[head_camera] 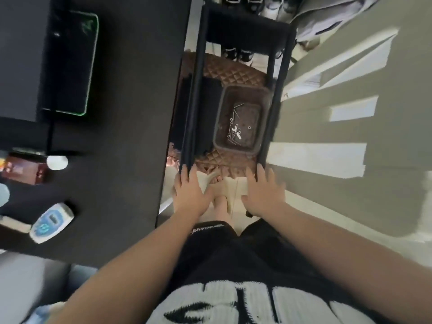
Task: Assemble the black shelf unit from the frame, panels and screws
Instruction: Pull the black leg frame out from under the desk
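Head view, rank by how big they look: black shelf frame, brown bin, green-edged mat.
1. black shelf frame, largest.
2. green-edged mat, though it sits nearer the camera.
3. brown bin, smallest.

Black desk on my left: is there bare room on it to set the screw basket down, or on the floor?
Yes. The desk has a wide bare strip between the mouse pad and its edge beside the frame. Its near-left part is crowded: mouse, box, white device. The floor right of the frame also lies bare.
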The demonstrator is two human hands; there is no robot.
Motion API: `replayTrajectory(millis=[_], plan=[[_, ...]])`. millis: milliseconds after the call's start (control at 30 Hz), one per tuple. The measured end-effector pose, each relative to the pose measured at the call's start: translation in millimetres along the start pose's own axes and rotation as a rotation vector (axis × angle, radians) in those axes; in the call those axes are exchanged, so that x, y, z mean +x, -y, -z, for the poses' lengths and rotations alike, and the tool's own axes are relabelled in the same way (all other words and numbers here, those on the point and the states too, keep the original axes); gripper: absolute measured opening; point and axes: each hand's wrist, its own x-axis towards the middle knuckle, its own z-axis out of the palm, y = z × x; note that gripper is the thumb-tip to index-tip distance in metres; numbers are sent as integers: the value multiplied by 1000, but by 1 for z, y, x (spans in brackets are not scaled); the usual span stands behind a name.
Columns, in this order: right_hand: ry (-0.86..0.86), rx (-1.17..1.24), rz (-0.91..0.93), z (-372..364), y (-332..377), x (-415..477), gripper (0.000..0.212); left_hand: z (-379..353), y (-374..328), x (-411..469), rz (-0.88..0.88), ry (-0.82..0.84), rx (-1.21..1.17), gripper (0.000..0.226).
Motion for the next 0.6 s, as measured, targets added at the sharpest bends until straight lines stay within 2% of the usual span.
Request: replayTrajectory(millis=[200,300,400,467,533,600], plan=[[-91,365,-244,-42,-6,34,85,-8,19,35,179,-10,-252,104],[25,776,-280,-46,-9,49,99,-9,22,48,250,29,-367,102],[80,1131,-343,-48,-11,53,99,-9,24,52,248,33,-381,97],[80,1203,-405,-49,-12,52,88,-7,25,53,247,27,-405,87],[55,1258,-453,-47,-15,50,66,-4,26,54,254,36,-465,72],[29,1324,-498,-42,-21,45,45,-1,25,53,274,82,-571,49]])
